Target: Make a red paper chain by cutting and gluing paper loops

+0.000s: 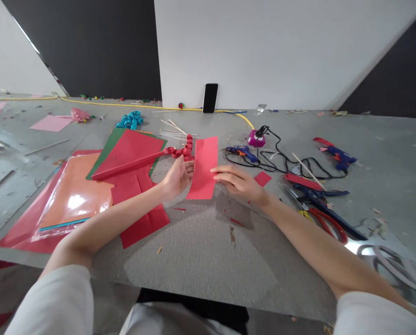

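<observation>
A red paper strip (204,170) is held upright in the middle, above the grey table (201,260). My right hand (238,181) pinches its right edge between thumb and fingers. My left hand (178,177) is at the strip's left edge, fingers curled and partly behind the paper, so its grip is hard to make out. Just behind my left hand lies a red paper chain (188,147), joined to a rolled red paper stick (131,165). Folded red paper (143,228) lies under and beside my left forearm.
Orange sheets in plastic (77,190) lie left. A blue glue gun (243,152) with black cable is behind my right hand; another (340,158) lies right, near red-handled scissors (328,223). A phone (210,98) leans on the wall. A turquoise paper bundle (130,120) lies back left.
</observation>
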`<state>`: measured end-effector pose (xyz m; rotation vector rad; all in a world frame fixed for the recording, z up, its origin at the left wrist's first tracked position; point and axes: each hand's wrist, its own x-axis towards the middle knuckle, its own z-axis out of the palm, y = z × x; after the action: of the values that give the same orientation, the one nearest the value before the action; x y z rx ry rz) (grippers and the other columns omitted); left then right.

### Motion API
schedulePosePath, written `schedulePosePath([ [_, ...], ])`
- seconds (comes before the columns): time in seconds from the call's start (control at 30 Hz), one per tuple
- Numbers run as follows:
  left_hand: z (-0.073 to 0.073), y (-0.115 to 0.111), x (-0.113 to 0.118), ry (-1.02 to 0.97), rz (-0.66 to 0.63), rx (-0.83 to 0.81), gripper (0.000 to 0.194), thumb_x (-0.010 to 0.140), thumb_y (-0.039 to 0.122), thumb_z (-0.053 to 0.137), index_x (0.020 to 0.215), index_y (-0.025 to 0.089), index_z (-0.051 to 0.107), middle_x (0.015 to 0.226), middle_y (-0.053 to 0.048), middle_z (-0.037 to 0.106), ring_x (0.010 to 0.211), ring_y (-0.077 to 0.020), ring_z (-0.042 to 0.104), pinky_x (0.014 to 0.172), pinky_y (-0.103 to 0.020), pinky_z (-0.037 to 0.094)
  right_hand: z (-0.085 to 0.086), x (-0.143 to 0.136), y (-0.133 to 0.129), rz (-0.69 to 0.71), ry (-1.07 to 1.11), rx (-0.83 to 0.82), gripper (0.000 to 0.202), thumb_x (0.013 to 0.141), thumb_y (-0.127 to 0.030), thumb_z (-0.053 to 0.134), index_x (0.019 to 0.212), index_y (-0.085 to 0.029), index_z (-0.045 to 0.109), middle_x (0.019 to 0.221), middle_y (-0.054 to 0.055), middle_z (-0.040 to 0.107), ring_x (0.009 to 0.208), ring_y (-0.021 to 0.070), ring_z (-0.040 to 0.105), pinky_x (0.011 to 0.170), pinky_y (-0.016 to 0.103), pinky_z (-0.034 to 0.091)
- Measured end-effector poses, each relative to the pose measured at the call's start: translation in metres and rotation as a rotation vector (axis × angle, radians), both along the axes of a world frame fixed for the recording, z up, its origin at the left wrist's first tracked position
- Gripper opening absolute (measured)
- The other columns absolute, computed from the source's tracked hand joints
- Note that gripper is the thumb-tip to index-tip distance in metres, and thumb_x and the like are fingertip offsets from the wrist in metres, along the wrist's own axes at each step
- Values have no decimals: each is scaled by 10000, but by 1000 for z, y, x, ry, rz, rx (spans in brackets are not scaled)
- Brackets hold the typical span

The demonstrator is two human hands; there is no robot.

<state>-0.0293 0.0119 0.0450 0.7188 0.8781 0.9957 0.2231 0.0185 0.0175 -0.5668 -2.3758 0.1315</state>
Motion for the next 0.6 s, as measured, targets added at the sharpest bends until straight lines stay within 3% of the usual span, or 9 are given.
schedulePosePath([
  [0.13,3,-6,-1,-131,-174,-50,534,1107,488,303,1234,117,666,1092,-162,767,945,-248,764,929,-378,592,2,-4,-1,56,-41,85,276,1054,-177,559,1269,-311,669,1322,53,742,1157,181,736,998,362,609],
  [0.27,4,-7,-3,-143,-232,-55,514,1118,428,285,1264,122,671,1122,-150,779,950,-240,771,889,-343,592,1,-7,-1,91,-57,168,356,1043,-153,584,1349,-328,627,1296,36,745,1124,168,735,983,333,603],
  [0.43,1,-8,-3,-100,-247,-40,389,1090,350,395,1229,142,693,1154,-128,780,984,-226,764,907,-317,580,5,-10,-3,110,-79,147,391,1056,-164,557,1399,-345,607,1322,40,727,1130,177,725,970,341,600],
  [0.6,-8,-11,-2,-62,-303,-62,349,1063,420,513,1126,139,710,1064,-120,780,888,-205,746,862,-309,572,8,-14,-7,115,-115,24,387,1073,-209,530,1404,-374,644,1359,41,708,1137,188,715,981,357,592],
])
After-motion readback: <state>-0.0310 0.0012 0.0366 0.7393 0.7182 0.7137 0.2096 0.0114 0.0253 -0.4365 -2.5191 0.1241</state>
